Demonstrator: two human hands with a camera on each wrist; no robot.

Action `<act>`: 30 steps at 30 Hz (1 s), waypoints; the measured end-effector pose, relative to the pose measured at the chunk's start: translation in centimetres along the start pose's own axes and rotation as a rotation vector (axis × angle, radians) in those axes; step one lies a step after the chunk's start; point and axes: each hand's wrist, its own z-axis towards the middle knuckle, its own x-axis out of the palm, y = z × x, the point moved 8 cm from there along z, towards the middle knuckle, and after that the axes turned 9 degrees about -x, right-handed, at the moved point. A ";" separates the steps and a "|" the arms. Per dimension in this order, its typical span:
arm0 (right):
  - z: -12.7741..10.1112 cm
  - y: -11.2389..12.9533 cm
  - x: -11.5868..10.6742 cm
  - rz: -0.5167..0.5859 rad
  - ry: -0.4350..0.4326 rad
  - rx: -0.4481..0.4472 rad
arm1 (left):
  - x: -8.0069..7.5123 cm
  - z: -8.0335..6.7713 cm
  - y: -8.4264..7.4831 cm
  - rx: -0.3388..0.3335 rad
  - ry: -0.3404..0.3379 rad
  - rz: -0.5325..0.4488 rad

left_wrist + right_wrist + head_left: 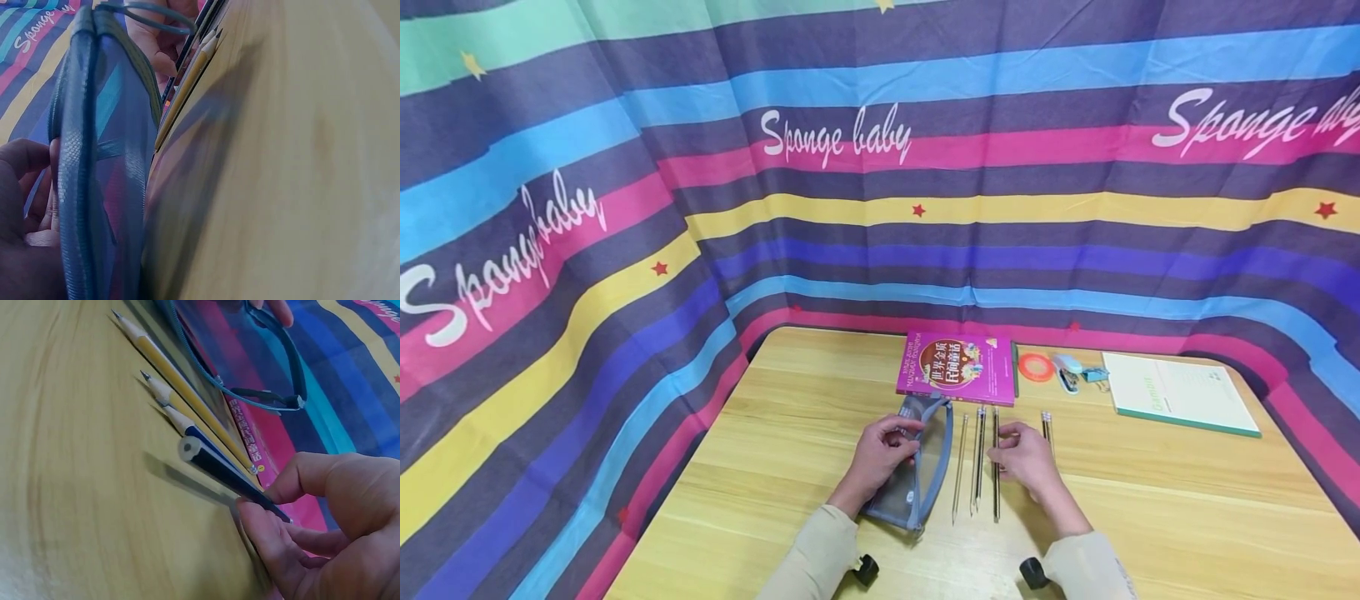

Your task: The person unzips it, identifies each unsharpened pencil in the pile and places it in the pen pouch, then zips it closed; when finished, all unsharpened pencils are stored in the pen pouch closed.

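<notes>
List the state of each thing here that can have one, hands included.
Left hand: holding the pouch
Right hand: pinching a dark pencil
Pouch: open
Dark pencil: near end unsharpened
Three pencils beside it: lying, sharpened
Pencils right of the right hand: lying, partly hidden
Pink book: closed, flat
Notebook: closed, flat
Stapler: too small to tell if open
Orange ring: lying flat

A pale wood-grain table [760,467] holds 1 purple book [958,367], an orange ring [1022,367], a stapler [1067,372], a green-edged white notebook [1180,393] and several pencils [960,469].
</notes>
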 end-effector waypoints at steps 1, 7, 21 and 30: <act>0.0 0.0 0.0 0.022 -0.003 0.003 | 0.0 0.0 0.0 -0.001 0.000 -0.001; -0.2 0.1 -0.3 0.131 0.003 0.009 | -0.1 -0.1 -0.2 0.011 0.000 -0.005; -0.8 1.7 0.4 0.282 0.030 -0.027 | 0.0 -0.1 0.1 -0.001 0.002 -0.002; -0.8 2.7 1.6 0.366 0.056 -0.063 | 0.2 0.1 0.2 -0.003 0.003 -0.015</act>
